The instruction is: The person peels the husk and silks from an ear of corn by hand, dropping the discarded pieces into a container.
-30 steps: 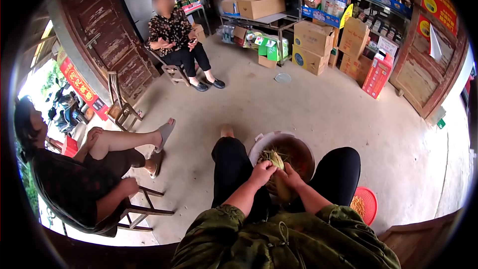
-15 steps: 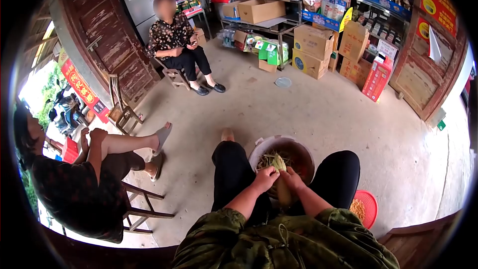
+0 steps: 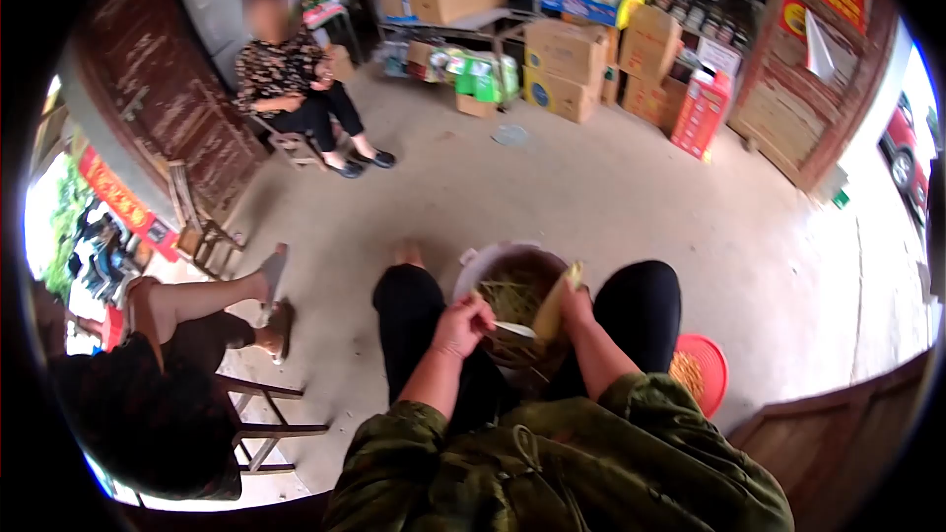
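My left hand is closed at the left side of a pale tub, its fingers pinching a thin white strip that points right. Whether the strip is a peeling or a blade cannot be made out. At the tub's right side, my right hand is wrapped round a long tan, husk-like plant piece with a pale yellow-green tip, held tilted over the tub. Thin greenish strips lie inside the tub, which stands between my knees.
A red basket with yellow-orange bits is beside my right knee. One person sits ahead on a low chair, another at left on a stool. Cardboard boxes and a red carton stand by the shelves.
My hands have come apart: the left moved left with the white strip, while the right keeps hold of the plant piece. The camera view has shifted right and down.
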{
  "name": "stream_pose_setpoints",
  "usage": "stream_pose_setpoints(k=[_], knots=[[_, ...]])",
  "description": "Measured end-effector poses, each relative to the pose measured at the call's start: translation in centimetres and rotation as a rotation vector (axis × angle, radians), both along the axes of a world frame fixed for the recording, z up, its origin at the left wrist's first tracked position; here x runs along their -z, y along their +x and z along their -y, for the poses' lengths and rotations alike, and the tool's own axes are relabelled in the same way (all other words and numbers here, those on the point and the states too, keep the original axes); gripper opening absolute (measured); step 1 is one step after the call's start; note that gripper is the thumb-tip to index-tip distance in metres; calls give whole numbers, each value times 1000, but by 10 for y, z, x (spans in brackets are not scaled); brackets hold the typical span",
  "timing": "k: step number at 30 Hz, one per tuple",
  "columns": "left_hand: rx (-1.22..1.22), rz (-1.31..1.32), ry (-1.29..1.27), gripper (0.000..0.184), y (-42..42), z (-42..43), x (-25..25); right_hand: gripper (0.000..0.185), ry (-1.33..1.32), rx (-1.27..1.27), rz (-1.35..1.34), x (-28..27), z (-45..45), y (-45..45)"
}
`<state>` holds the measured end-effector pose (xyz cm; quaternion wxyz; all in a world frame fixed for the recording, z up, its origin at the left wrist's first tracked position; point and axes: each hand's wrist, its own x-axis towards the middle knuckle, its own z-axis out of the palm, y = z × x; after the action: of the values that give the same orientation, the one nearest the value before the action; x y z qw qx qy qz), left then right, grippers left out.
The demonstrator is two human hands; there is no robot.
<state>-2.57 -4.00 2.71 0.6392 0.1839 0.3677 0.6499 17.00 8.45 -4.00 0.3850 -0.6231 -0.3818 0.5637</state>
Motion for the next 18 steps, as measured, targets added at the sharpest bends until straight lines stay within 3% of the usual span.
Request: stream_pose_setpoints(k=[3, 4, 7, 9, 11, 13, 15, 18], knots=[[45, 131, 92, 14, -8, 1, -1, 59, -55, 56, 75, 28, -21, 7], [-57, 90, -11, 13, -3, 2, -10, 59, -45, 87, 53, 38, -26, 8], [-162, 274, 103, 11, -34, -1, 7, 60, -46, 133, 66, 28, -24, 10], [-245, 237, 147, 11, -46, -5, 6, 61, 28, 115, 79, 31, -24, 11], [-192, -107, 2, 8, -37, -2, -4, 56, -14, 38, -36, 12, -15, 12], [-134, -290, -162, 21, -20, -5, 5, 50, -26, -156, -320, 5, -6, 6], [-29, -393, -328, 33, -13, -6, 29, 45, -85, -257, -371, -8, 10, 1], [97, -488, -290, 27, 3, -8, 21, 49, -51, -457, -263, -3, 28, -7]])
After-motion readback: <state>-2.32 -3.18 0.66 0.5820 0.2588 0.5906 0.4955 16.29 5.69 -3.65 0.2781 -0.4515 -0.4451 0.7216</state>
